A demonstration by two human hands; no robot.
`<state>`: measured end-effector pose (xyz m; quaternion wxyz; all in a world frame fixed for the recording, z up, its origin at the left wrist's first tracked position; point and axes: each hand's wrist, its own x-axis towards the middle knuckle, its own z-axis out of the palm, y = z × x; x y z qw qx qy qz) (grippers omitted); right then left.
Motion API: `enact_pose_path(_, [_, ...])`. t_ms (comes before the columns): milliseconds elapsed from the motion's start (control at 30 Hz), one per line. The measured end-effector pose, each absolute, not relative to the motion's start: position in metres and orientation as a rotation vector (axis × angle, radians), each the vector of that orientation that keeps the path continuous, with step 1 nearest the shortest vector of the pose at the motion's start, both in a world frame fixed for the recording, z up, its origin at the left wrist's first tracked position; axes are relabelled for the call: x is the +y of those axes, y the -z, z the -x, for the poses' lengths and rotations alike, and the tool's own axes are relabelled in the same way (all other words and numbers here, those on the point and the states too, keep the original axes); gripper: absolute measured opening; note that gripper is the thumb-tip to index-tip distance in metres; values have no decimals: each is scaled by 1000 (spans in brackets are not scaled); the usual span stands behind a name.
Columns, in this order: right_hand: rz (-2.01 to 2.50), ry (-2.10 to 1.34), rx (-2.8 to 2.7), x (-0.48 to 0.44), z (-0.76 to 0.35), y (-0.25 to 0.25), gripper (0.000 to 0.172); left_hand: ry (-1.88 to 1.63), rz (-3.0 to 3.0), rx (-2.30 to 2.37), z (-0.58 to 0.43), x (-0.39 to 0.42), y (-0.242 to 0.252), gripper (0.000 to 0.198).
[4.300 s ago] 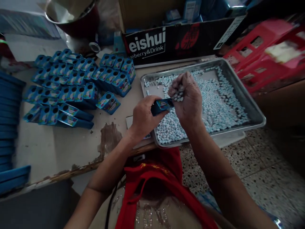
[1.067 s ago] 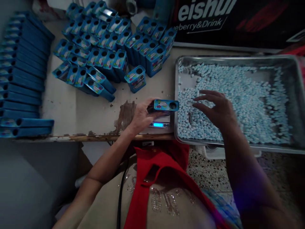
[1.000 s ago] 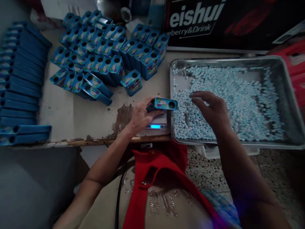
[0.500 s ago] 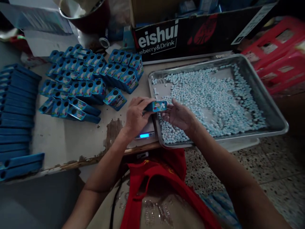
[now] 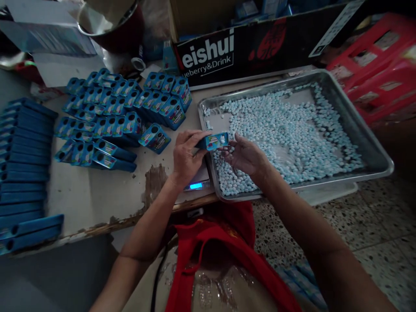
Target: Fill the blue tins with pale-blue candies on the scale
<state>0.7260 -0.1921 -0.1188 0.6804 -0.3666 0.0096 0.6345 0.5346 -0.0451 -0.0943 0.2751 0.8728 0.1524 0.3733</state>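
My left hand is closed around a small blue candy box, held tilted over the near-left corner of the tray. White pieces show in the round hole at the box's right end. Beside that end, my right hand is palm up with its fingers loosely curled and apart. A few candies show around its fingertips; I cannot tell whether they rest on the hand or lie behind it. Pale blue and white candies lie spread in the metal tray below. A scale with a lit display sits under my left wrist.
Several blue boxes with round holes stand grouped on the table, one apart. More boxes line the left edge. Behind the tray is a black carton; a red plastic crate is at right, a dark red pot at back left.
The box's holed end has tipped slightly upward in the view, and the white pieces in the hole have shifted. Both hands stay nearly in place; the camera view has moved a little.
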Motion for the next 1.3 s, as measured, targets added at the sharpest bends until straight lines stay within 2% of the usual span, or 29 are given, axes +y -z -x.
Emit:
enact_pose_path(67, [855, -1428, 51, -193, -727, 118, 20, -1041, -2135, 458, -528, -43, 97, 33])
enact_pose_path(133, [912, -1390, 91, -193, -726, 115, 6, -1074, -1883, 542, -515, -43, 98, 44])
enact_pose_path(233, [1002, -1313, 124, -192, -723, 109, 35, -1088, -1522, 668, -489, -48, 104, 59])
enact_pose_path(300, [1039, -1309, 113, -192, -721, 106, 44, -1039, -1387, 723, -472, -54, 112, 62])
enact_pose_path(367, [1078, -1331, 60, -193, -719, 104, 41, -949, -1348, 767, -459, -62, 122, 64])
enact_pose_path(500, [1160, -1367, -42, -196, -716, 101, 24, -803, -1399, 782, -452, -72, 139, 70])
enact_pose_path(633, [1251, -1396, -181, -197, -710, 93, 14, -805, -1559, 702, -445, -67, 142, 84])
enact_pose_path(700, [1285, -1371, -238, -199, -707, 85, 15, -832, -1636, 692, -430, -62, 137, 89])
enact_pose_path(800, [1338, -1290, -266, -207, -704, 71, 21, -823, -1714, 734, -399, -55, 126, 84])
enact_pose_path(1000, [1476, -1175, -243, -224, -702, 48, 21, -997, -1738, 831, -356, -56, 105, 67])
enact_pose_path(1300, [1571, -1145, -602, -215, -693, 28, 2, -964, -1816, 826, -352, -53, 86, 45])
